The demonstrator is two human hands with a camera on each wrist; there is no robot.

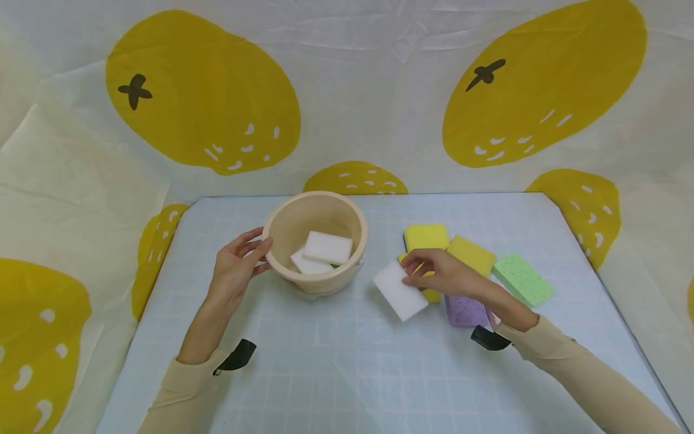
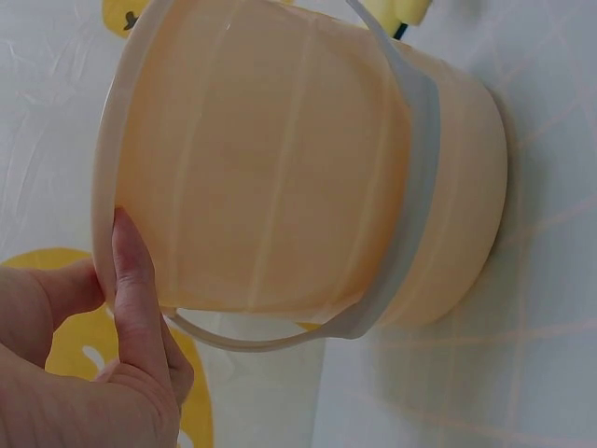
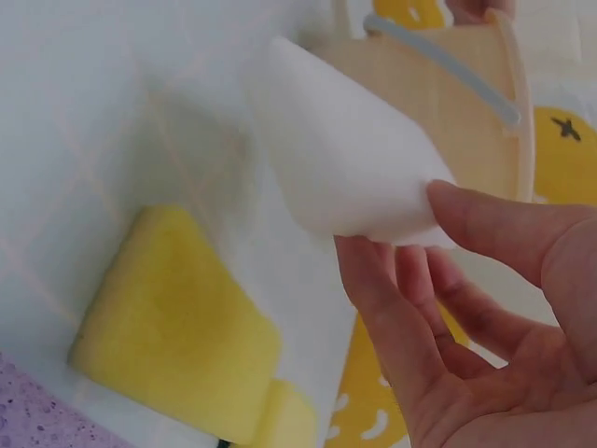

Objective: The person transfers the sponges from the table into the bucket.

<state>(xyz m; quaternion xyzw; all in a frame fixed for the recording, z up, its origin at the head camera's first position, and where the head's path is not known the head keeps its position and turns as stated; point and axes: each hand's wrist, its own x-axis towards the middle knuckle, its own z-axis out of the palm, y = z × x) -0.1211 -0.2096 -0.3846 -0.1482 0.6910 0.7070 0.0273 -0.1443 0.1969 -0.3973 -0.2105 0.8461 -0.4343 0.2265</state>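
A beige bucket [image 1: 317, 280] stands on the table at the centre left. My left hand [image 1: 238, 262] pinches its rim on the left side, thumb on one face and fingers on the other, as the left wrist view shows. Inside the bucket lie white sponges [image 1: 328, 247], with a bit of green under them. My right hand [image 1: 441, 274] pinches a white sponge [image 3: 345, 149] by its edge between thumb and fingers. That sponge hangs above the table, right of the bucket and partly over a yellow sponge [image 3: 182, 327].
Right of the bucket lie yellow sponges [image 1: 426, 236], a purple sponge [image 1: 466, 311] and a green sponge [image 1: 523, 279], partly covered by my right arm. A grey handle [image 2: 424, 177] hangs down the bucket's side. Cloth with yellow fruit prints [image 1: 206, 90] walls the table's back and sides.
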